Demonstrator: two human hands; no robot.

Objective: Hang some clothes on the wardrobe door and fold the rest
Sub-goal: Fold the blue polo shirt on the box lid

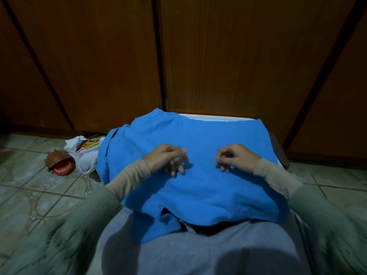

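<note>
Since only the head view is on offer, everything rests on it: a blue shirt [190, 175] lies spread over a white-edged surface [216, 117] set against the wooden wardrobe doors [228, 56], its near hem draping onto the person's grey-trousered lap [178, 251]. What that surface is — a low box, a basket lid — cannot be told, as the cloth covers nearly all of it.

The left hand [165, 156] hovers on or just above the shirt's middle, fingers loose and pointing down toward the cloth, gripping nothing that shows. The right hand [235, 157] sits just beside it to the right, fingers curled inward with their tips at the cloth; whether they pinch a bit of fabric or only rest there cannot be told.

On the tiled floor [29, 185] to the left lie a toy with bared teeth [60, 161] and a crumpled white bag [87, 153], both apart from the work.

As a judgement, the step in hand is folding, not hanging — the shirt is laid flat and seems roughly smoothed, with no fold yet visible. The next move likely calls for each hand to go outward to a side edge or sleeve, take hold there, and bring it across the middle while keeping the hem from sliding off the lap.
</note>
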